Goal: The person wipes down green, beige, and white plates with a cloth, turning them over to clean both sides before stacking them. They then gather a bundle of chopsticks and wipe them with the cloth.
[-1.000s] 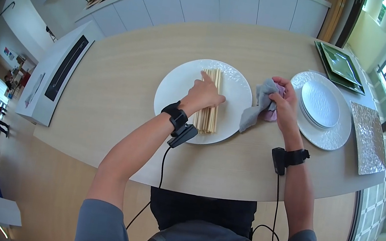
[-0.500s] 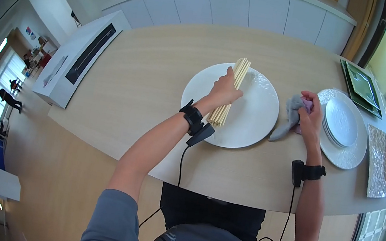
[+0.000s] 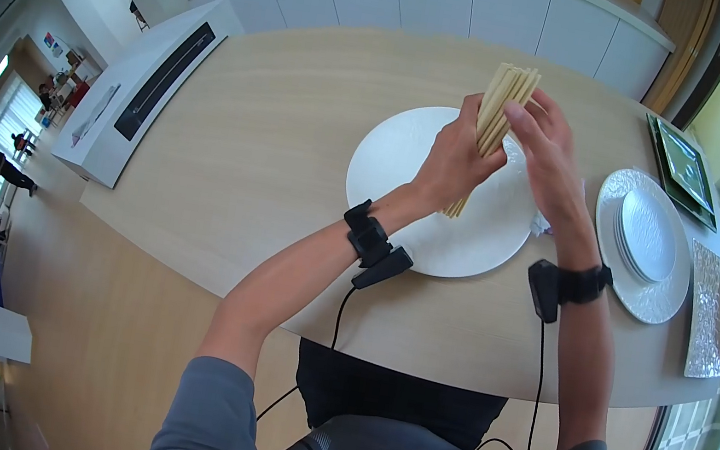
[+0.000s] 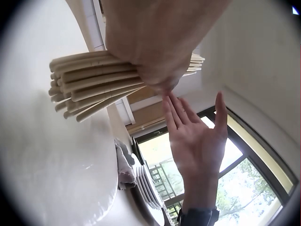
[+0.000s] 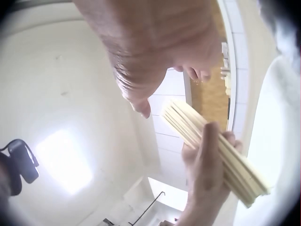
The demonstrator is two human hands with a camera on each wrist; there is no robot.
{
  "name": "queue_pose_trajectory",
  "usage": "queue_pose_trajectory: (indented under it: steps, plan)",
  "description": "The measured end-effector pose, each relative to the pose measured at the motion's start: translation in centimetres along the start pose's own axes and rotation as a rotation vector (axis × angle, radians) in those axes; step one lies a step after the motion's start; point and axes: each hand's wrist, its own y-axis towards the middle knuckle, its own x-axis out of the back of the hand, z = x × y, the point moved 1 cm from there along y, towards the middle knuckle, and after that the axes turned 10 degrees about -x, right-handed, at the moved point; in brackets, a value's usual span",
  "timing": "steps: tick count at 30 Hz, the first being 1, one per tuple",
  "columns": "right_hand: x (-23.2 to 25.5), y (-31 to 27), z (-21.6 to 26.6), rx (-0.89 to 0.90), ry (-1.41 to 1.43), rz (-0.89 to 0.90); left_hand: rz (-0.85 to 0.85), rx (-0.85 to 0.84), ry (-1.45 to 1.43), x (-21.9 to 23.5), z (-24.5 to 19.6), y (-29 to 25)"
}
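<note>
A bundle of pale wooden chopsticks [image 3: 510, 94] is raised at a tilt over the large white plate [image 3: 391, 169]. My left hand [image 3: 457, 160] grips it around the middle, thumb across the sticks, as the right wrist view shows. Blunt chopstick ends [image 4: 89, 77] stick out below the hand in the left wrist view. My right hand [image 3: 557, 166] is beside the bundle's upper part with its fingers straight and thumb spread, palm facing the sticks in the left wrist view. It holds nothing. The grey cloth [image 4: 124, 167] lies beside the large plate, mostly hidden under my right hand in the head view.
To the right, small white plates [image 3: 647, 233] are stacked on a larger white plate [image 3: 609, 206]. Beyond them sit green square plates [image 3: 704, 213], and a silvery rectangular plate [image 3: 708, 314] is at the right table edge. A white box-like unit [image 3: 107, 141] stands left of the table.
My left hand has lifted the chopsticks off the plate, up and to the right. The right hand has let go of the cloth and moved left to the bundle.
</note>
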Motion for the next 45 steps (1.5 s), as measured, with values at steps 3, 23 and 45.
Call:
queue_pose_trajectory:
  steps: [3, 23, 45]
  plan:
    - [-2.7, 1.5, -0.6, -0.030, -0.014, 0.177, -0.026, -0.088, -0.005, -0.8, 0.4, -0.7]
    - [-5.6, 1.4, -1.6, 0.209, -0.162, 0.202, -0.104, -0.039, -0.442, 0.1, 2.7, -1.6]
    - [-5.9, 2.0, -3.0, 0.072, -0.116, 0.218, 0.007, 0.109, -0.458, -0.8, 5.5, -2.6]
